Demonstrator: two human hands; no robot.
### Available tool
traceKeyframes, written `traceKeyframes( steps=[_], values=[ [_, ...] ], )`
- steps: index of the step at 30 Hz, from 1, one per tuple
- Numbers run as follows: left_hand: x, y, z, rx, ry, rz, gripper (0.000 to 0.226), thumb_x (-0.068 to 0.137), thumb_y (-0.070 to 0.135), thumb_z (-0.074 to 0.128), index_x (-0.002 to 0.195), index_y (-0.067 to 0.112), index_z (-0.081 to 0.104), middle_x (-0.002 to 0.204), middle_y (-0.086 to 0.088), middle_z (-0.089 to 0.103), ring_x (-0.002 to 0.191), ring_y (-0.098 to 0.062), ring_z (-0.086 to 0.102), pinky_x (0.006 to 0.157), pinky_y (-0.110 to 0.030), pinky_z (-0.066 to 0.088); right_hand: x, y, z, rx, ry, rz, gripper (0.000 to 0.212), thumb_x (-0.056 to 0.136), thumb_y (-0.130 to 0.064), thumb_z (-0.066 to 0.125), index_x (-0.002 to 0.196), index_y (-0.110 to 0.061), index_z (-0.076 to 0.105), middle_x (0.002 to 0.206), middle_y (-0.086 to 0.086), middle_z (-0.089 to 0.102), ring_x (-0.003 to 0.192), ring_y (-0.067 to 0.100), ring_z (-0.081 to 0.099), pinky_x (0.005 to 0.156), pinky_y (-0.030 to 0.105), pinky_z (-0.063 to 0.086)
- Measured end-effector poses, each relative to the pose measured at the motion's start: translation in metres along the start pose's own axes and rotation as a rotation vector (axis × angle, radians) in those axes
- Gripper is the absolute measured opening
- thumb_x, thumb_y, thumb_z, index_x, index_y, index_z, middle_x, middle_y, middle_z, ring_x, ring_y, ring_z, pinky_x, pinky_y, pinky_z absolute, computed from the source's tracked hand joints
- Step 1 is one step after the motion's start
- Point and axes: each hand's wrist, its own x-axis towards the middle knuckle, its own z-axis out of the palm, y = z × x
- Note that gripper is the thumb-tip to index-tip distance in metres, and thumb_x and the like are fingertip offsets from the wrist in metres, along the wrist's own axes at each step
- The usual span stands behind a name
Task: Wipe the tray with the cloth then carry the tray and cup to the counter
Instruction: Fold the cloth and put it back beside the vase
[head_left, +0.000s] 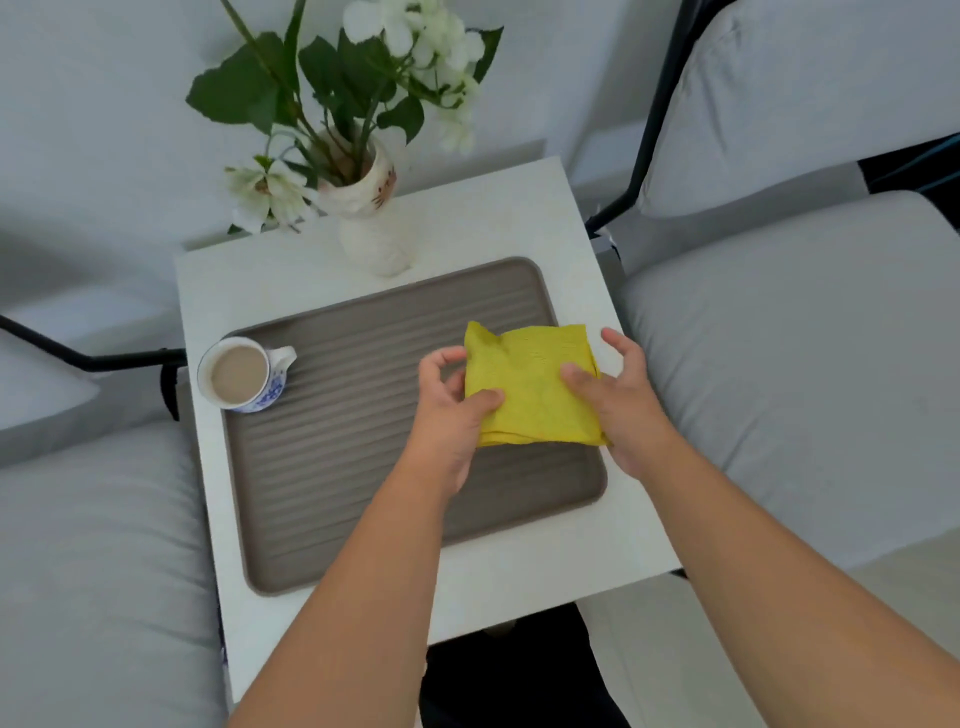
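A grey-brown ribbed tray (337, 467) lies on a small white table (519, 587). A folded yellow cloth (530, 384) rests over the tray's right side. My left hand (449, 415) pinches the cloth's left edge with thumb and fingers. My right hand (621, 400) holds the cloth's right edge, thumb on top. A white cup with blue pattern (244, 374), filled with a milky brown drink, stands on the tray's far left corner.
A white vase (371, 218) with white flowers and green leaves stands on the table just behind the tray. Grey cushioned seats flank the table on the left (93, 571) and right (779, 389), with black metal frames (649, 119).
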Motion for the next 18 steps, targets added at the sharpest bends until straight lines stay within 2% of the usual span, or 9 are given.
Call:
traceKeyframes(
  steps=[2,3,5,7,9,14,18],
  values=[
    [0.023,0.017,0.004,0.148,-0.039,0.058,0.046,0.085,-0.014,0.053,0.106,0.027,0.056,0.112,-0.007,0.065,0.088,-0.016,0.062,0.076,-0.036,0.052,0.018,-0.021,0.000,-0.152,-0.131,-0.079,0.061,0.082,-0.008,0.071,0.128,-0.033,0.040,0.105,0.004,0.062,0.089,0.015,0.064,0.069,0.027,0.056],
    [0.036,0.025,0.005,0.248,-0.053,0.079,0.046,0.086,-0.012,0.053,0.107,0.028,0.061,0.115,-0.008,0.064,0.090,-0.016,0.062,0.080,-0.035,0.053,0.030,-0.032,0.001,-0.245,-0.142,-0.126,0.056,0.082,-0.004,0.070,0.125,-0.029,0.045,0.105,0.004,0.059,0.088,0.013,0.061,0.067,0.023,0.054],
    [0.064,0.040,0.009,0.439,-0.088,0.122,0.046,0.086,-0.004,0.055,0.117,0.030,0.062,0.124,-0.007,0.063,0.102,-0.017,0.064,0.092,-0.036,0.053,0.060,-0.056,0.004,-0.376,-0.084,-0.229,0.046,0.081,-0.002,0.068,0.116,-0.028,0.052,0.108,0.002,0.057,0.090,0.014,0.058,0.068,0.022,0.050],
    [0.089,0.057,0.017,0.618,-0.113,0.177,0.054,0.082,0.011,0.060,0.133,0.029,0.054,0.134,-0.002,0.057,0.115,-0.017,0.060,0.101,-0.038,0.049,0.090,-0.079,0.006,-0.423,-0.016,-0.319,0.044,0.081,-0.003,0.065,0.112,-0.032,0.052,0.110,0.001,0.059,0.093,0.016,0.058,0.067,0.023,0.049],
    [0.114,0.073,0.025,0.757,-0.113,0.224,0.063,0.080,0.020,0.064,0.140,0.029,0.048,0.140,-0.001,0.052,0.120,-0.018,0.057,0.103,-0.038,0.047,0.117,-0.096,0.009,-0.491,0.044,-0.379,0.048,0.082,-0.002,0.061,0.116,-0.033,0.048,0.107,0.000,0.060,0.094,0.017,0.059,0.065,0.025,0.048],
    [0.167,0.096,0.054,0.944,-0.034,0.397,0.053,0.088,0.013,0.061,0.140,0.020,0.050,0.143,-0.008,0.049,0.123,-0.026,0.054,0.105,-0.039,0.044,0.164,-0.124,0.015,-0.676,0.166,-0.513,0.043,0.084,-0.001,0.046,0.117,-0.027,0.054,0.112,0.001,0.060,0.096,0.017,0.056,0.073,0.027,0.048],
    [0.200,0.102,0.061,1.015,0.048,0.516,0.049,0.090,0.011,0.057,0.139,0.015,0.051,0.141,-0.010,0.051,0.122,-0.027,0.054,0.106,-0.038,0.042,0.188,-0.131,0.023,-0.698,0.227,-0.607,0.044,0.088,-0.001,0.043,0.121,-0.027,0.053,0.103,0.000,0.056,0.085,0.019,0.054,0.067,0.030,0.048]
  ],
)
